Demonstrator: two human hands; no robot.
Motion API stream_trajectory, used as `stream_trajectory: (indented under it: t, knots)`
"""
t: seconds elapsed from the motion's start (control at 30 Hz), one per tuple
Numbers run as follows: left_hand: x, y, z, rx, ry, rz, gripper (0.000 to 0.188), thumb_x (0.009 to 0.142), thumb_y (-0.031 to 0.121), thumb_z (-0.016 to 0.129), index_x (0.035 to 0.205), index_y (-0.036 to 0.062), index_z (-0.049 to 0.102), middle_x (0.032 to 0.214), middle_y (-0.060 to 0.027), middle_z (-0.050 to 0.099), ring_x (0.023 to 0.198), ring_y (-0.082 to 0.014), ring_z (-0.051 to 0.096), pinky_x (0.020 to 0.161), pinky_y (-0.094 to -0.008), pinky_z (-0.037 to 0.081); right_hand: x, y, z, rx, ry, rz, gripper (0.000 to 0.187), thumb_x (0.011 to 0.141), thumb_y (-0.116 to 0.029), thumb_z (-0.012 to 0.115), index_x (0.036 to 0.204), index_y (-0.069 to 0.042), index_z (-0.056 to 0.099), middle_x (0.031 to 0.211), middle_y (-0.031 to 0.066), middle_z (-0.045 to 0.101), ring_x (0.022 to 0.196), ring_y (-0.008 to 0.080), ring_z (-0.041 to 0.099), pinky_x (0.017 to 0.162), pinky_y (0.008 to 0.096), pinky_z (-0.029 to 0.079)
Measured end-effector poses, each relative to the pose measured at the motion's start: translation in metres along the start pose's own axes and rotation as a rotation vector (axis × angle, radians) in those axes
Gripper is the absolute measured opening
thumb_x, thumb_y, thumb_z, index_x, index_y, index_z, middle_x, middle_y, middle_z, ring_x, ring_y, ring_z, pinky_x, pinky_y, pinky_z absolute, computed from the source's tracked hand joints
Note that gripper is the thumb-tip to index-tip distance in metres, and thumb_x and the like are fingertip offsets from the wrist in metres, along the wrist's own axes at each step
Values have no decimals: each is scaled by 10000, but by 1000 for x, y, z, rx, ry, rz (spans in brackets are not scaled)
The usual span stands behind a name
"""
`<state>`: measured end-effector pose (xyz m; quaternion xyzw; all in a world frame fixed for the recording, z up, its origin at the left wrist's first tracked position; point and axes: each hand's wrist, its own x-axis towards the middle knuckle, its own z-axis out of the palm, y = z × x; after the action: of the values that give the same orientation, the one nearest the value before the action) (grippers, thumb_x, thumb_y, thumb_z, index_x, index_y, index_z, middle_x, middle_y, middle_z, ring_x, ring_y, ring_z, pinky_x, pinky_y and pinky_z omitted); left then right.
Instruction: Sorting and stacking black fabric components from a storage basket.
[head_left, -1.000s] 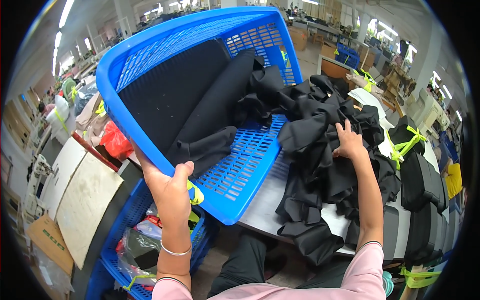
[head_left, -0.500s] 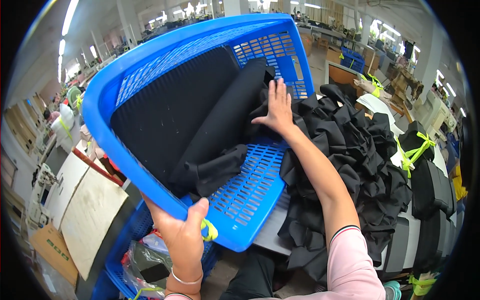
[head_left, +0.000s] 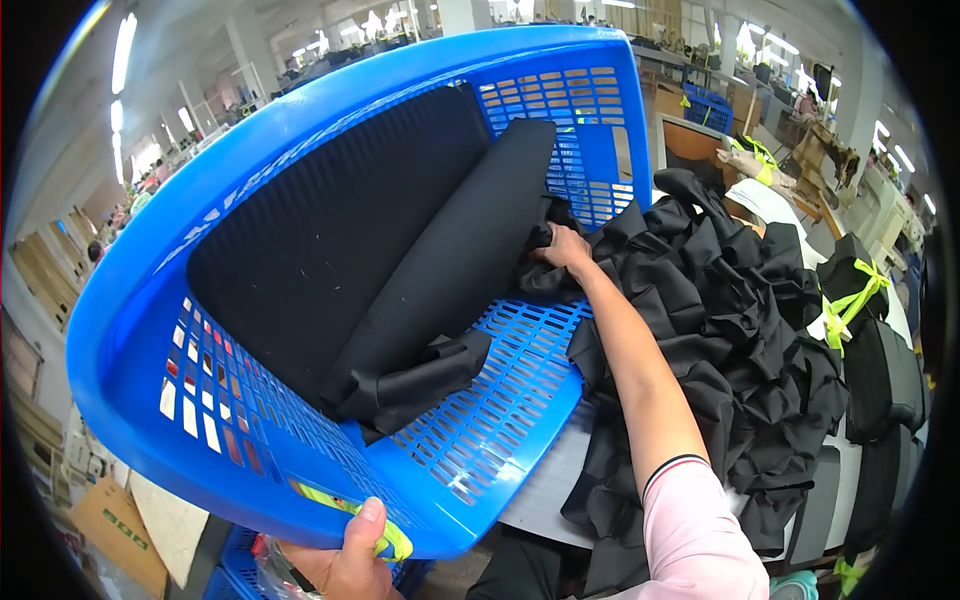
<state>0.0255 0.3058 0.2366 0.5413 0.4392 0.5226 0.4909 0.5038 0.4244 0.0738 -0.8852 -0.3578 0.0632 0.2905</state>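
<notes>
A large blue plastic basket (head_left: 480, 450) lies tipped on its side, its mouth facing me. My left hand (head_left: 352, 555) grips its near end at the handle, where a yellow-green strip (head_left: 395, 540) is tied. Inside rest stacked black fabric pieces (head_left: 330, 240), with a loose folded flap at the bottom. My right hand (head_left: 565, 247) reaches into the basket's right side, its fingers curled into crumpled black fabric (head_left: 545, 275); the fingertips are partly hidden. A big heap of crumpled black fabric (head_left: 700, 340) spreads over the table just right of the basket.
Bundles of black pieces (head_left: 880, 380) tied with yellow-green strips (head_left: 855, 300) stand at the far right. A cardboard box (head_left: 120, 535) is at the lower left. Another blue basket (head_left: 235, 565) sits below my left hand. Sewing machines and workbenches fill the background.
My right hand has gone from spread fingers to curled into the black fabric. The basket's near end has swung left and lower with my left hand, showing more of its slotted side.
</notes>
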Motion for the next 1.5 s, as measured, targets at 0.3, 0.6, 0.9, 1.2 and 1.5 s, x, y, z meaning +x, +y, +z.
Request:
stream_trajectory:
  t: [0.3,0.6,0.9,1.2,1.5]
  knots:
    - [39,-11,-6,-188,55,77,888,712,55,728,1499,-9,323,1459,-194,427,1310,-332,467,1116,-410,374,-62,-24,-27,-270,174,-78,309,718,-254,705,971,-77,715,969,185,721,970,377,688,836,491,555]
    - [108,2,-21,-237,-211,201,715,707,-43,641,1386,-5,420,1102,-78,550,974,-187,579,871,-299,492,-179,-5,-186,-423,478,244,302,790,-273,641,986,-49,692,1026,210,712,1000,394,680,874,497,540]
    - [130,6,-23,-224,-346,238,725,725,-96,551,1419,22,376,1207,-85,536,971,-158,592,775,-291,542,-184,87,-148,-868,-58,-10,185,718,-160,700,873,-74,753,962,170,733,936,330,716,809,426,568]
    - [126,0,-26,-184,-272,311,594,723,-44,626,1290,-5,455,985,-49,556,807,-131,601,763,-272,537,-230,-35,-117,-870,-256,-156,650,616,-484,854,1077,-43,729,1130,165,668,1071,318,655,880,419,547]
    - [116,2,-21,-158,-272,315,706,725,-49,593,1397,-8,379,1122,-93,522,894,-148,593,790,-278,545,-207,-157,-53,44,47,-860,850,781,-466,792,1434,-59,430,1519,252,377,1417,410,356,1161,462,319]
